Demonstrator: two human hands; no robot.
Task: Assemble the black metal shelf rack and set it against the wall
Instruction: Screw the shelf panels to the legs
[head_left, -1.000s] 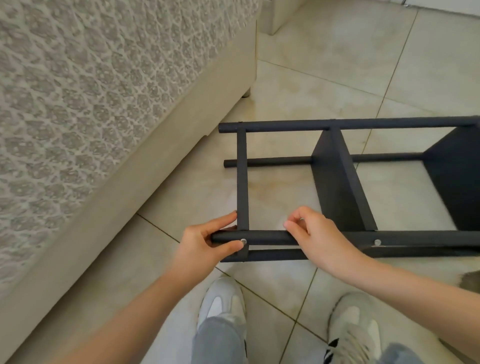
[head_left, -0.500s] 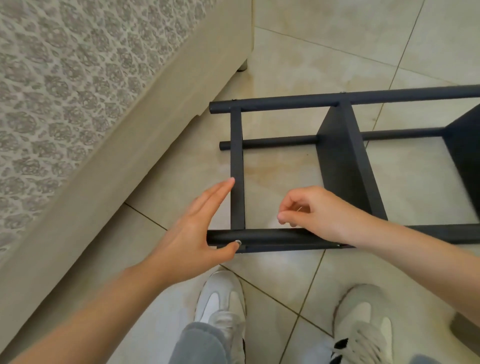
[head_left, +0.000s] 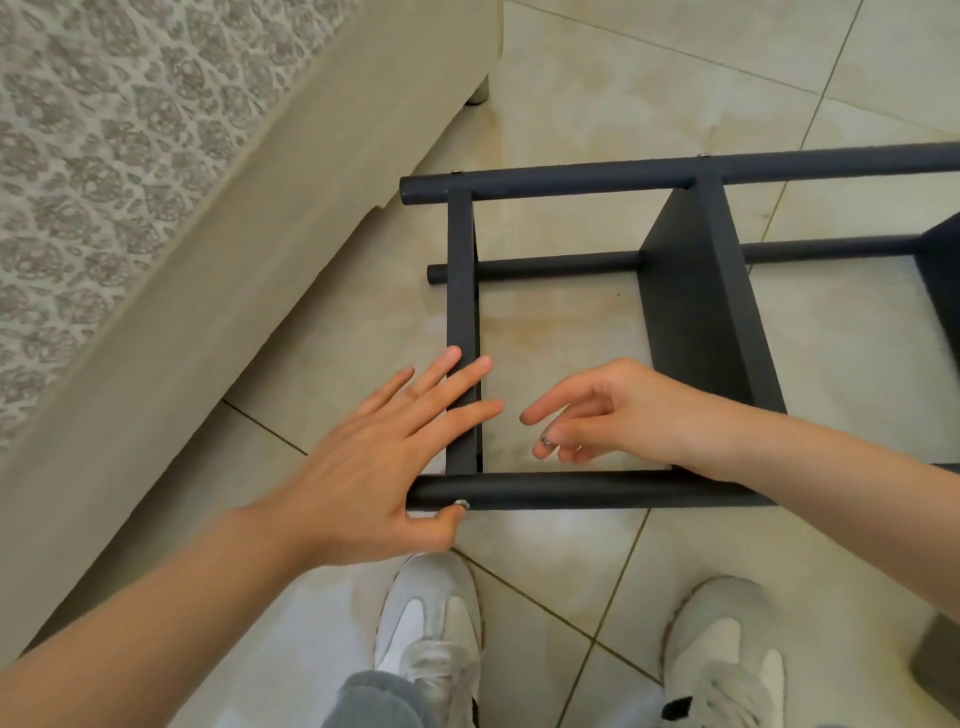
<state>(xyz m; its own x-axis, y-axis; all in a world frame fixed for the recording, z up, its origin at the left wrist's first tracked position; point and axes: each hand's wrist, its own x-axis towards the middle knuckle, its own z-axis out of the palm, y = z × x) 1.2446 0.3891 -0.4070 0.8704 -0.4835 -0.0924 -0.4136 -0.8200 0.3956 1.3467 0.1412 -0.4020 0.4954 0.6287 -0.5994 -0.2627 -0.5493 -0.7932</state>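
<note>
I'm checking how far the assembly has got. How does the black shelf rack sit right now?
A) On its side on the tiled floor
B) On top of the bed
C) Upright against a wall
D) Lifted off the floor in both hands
A: the rack lies with its long tubes level on the tiled floor, while the left hand is spread open at its near corner and the right hand grips nothing.

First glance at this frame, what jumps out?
The black rack lies on its side on the tile floor mid-frame, beside a beige furniture base. The left hand is spread flat over its near corner, thumb against the near pole. The right hand hovers loosely curled just inside the frame, apparently holding nothing.
</note>
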